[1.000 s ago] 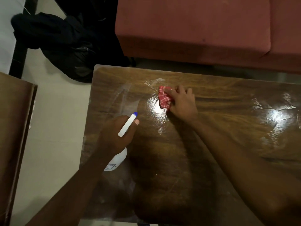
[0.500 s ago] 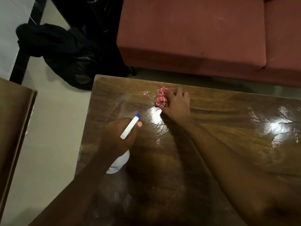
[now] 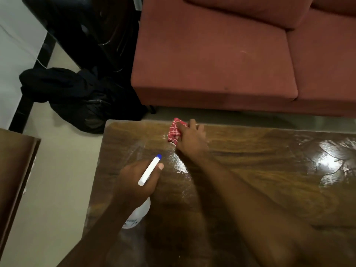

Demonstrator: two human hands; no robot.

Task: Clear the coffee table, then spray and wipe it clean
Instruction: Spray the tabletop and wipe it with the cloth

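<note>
The wooden coffee table (image 3: 260, 170) fills the lower right, glossy and streaked with wet patches. My right hand (image 3: 190, 138) presses a bunched red-and-white checked cloth (image 3: 175, 130) onto the table at its far edge. My left hand (image 3: 137, 181) grips a white spray bottle (image 3: 149, 170) with a blue nozzle tip, held over the table's left part with the nozzle pointing towards the cloth. The bottle's round body shows below my wrist.
A red sofa (image 3: 231, 64) stands just beyond the table's far edge. A black bag (image 3: 77, 101) lies on the pale floor at the left. Part of a brown wooden piece of furniture (image 3: 15, 180) stands at the far left.
My right hand has slid the cloth away from me, from the wet shiny patch up to the table's far edge. My left hand with the bottle has stayed in place.
</note>
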